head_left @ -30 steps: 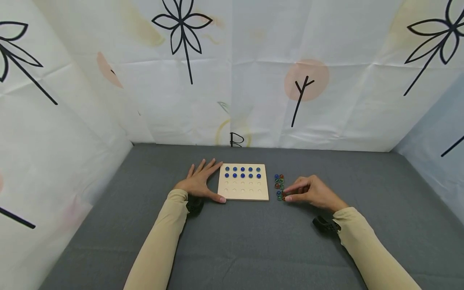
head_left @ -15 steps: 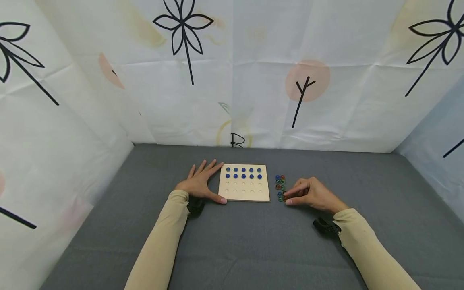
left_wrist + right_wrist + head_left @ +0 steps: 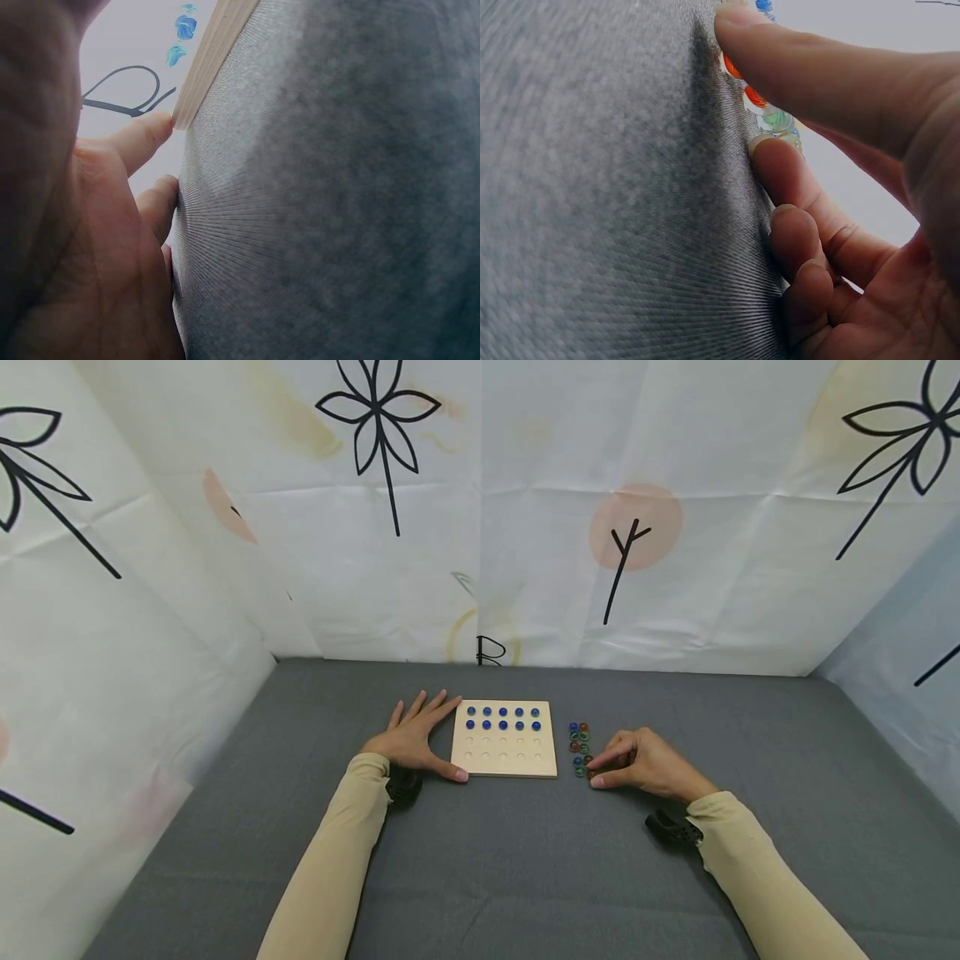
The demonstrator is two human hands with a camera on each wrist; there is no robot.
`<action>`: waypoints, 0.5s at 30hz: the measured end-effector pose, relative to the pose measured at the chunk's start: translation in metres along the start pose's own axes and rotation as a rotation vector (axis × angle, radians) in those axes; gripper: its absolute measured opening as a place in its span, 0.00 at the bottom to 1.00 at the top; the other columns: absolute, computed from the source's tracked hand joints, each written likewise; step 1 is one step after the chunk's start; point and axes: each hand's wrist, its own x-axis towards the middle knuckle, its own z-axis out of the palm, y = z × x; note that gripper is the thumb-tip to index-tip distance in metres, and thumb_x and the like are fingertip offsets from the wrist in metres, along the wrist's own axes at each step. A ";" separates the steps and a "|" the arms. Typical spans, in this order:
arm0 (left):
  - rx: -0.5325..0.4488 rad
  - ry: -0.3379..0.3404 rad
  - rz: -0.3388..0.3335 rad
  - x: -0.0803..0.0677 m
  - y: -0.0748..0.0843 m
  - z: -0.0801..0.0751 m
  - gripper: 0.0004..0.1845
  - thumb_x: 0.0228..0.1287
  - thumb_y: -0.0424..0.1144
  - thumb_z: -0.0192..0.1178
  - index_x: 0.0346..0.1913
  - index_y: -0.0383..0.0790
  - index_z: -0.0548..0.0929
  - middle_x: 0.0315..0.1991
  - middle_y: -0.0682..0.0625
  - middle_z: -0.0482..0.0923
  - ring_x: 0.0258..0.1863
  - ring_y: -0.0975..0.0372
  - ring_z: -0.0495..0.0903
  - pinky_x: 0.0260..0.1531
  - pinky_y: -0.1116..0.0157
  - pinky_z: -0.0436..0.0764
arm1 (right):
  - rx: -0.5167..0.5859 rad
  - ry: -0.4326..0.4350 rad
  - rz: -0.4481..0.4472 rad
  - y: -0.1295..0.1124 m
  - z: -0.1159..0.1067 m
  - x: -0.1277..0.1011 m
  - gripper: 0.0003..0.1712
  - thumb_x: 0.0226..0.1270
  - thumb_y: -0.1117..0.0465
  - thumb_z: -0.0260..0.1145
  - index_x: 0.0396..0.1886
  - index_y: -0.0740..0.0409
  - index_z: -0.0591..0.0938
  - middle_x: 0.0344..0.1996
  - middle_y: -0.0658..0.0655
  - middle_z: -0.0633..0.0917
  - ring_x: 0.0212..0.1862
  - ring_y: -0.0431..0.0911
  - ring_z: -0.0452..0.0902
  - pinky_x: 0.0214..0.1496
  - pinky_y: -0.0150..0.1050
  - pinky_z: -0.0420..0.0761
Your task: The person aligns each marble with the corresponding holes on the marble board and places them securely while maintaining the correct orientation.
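A pale wooden board [image 3: 503, 767] lies on the grey cloth, its two far rows filled with blue marbles [image 3: 502, 725] and its two near rows showing bare hollows. My left hand [image 3: 411, 743] is spread beside the board's left side, thumb at the near corner and a fingertip at the far corner. To the right of the board, my right hand [image 3: 648, 766] pinches a red marble [image 3: 731, 66] low at the cloth between thumb and index finger. This marble is at the near end of a small cluster of blue, green and red marbles [image 3: 579, 737], partly hidden by the fingers.
Dark grey cloth [image 3: 510, 868] covers the table. White fabric walls [image 3: 540, 560] with printed plants enclose the back and both sides. A black wrist strap [image 3: 673, 828] shows at the right wrist.
My right thumb and fingertips have shifted slightly toward me at the near end of the marble cluster. The left hand and board have stayed in place.
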 end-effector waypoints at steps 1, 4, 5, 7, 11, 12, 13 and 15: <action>0.001 0.001 0.001 0.000 -0.001 0.000 0.68 0.43 0.65 0.79 0.83 0.51 0.49 0.83 0.45 0.39 0.80 0.45 0.31 0.75 0.40 0.29 | -0.005 0.000 0.002 0.000 0.000 0.000 0.11 0.56 0.63 0.81 0.39 0.60 0.93 0.35 0.55 0.85 0.36 0.45 0.75 0.32 0.34 0.74; 0.000 0.005 0.003 0.001 -0.002 0.001 0.68 0.43 0.65 0.79 0.83 0.51 0.49 0.83 0.45 0.39 0.80 0.45 0.31 0.75 0.39 0.29 | -0.015 -0.003 0.010 0.000 0.000 0.001 0.11 0.55 0.63 0.81 0.39 0.60 0.93 0.35 0.55 0.85 0.37 0.46 0.76 0.33 0.34 0.74; -0.002 0.006 0.005 0.001 -0.002 0.001 0.68 0.43 0.65 0.79 0.83 0.51 0.49 0.83 0.45 0.39 0.80 0.44 0.31 0.75 0.39 0.30 | -0.017 -0.003 0.011 0.000 0.000 0.001 0.12 0.55 0.63 0.81 0.39 0.60 0.93 0.36 0.55 0.85 0.38 0.46 0.76 0.33 0.34 0.74; -0.004 0.009 0.009 0.001 -0.003 0.002 0.68 0.43 0.65 0.79 0.83 0.50 0.49 0.83 0.44 0.39 0.80 0.44 0.31 0.75 0.39 0.30 | -0.024 -0.003 0.010 0.001 0.000 0.001 0.12 0.55 0.63 0.81 0.39 0.60 0.93 0.35 0.55 0.85 0.38 0.46 0.76 0.34 0.34 0.74; -0.003 0.007 0.008 0.001 -0.003 0.002 0.68 0.43 0.66 0.78 0.83 0.50 0.49 0.83 0.44 0.39 0.80 0.44 0.31 0.75 0.39 0.29 | -0.047 -0.002 0.003 0.001 0.000 0.002 0.11 0.55 0.63 0.81 0.39 0.60 0.93 0.35 0.54 0.85 0.37 0.46 0.76 0.33 0.33 0.74; -0.004 0.006 0.008 0.001 -0.003 0.002 0.68 0.43 0.66 0.78 0.83 0.50 0.49 0.83 0.44 0.39 0.80 0.44 0.31 0.75 0.39 0.29 | -0.056 0.000 0.002 0.001 0.000 0.002 0.11 0.55 0.63 0.81 0.39 0.60 0.93 0.35 0.53 0.85 0.37 0.46 0.76 0.32 0.33 0.74; -0.003 0.004 0.007 0.001 -0.003 0.002 0.68 0.43 0.65 0.78 0.83 0.51 0.49 0.83 0.45 0.39 0.80 0.45 0.31 0.75 0.39 0.29 | -0.065 0.001 0.001 0.001 0.000 0.002 0.11 0.55 0.63 0.81 0.39 0.60 0.93 0.34 0.53 0.85 0.37 0.45 0.75 0.32 0.33 0.73; -0.005 0.003 0.006 0.000 -0.002 0.002 0.68 0.43 0.65 0.79 0.83 0.51 0.49 0.83 0.45 0.39 0.80 0.45 0.31 0.75 0.40 0.29 | -0.075 0.002 -0.002 0.001 0.001 0.002 0.11 0.55 0.63 0.81 0.38 0.60 0.93 0.34 0.52 0.85 0.36 0.44 0.75 0.32 0.33 0.73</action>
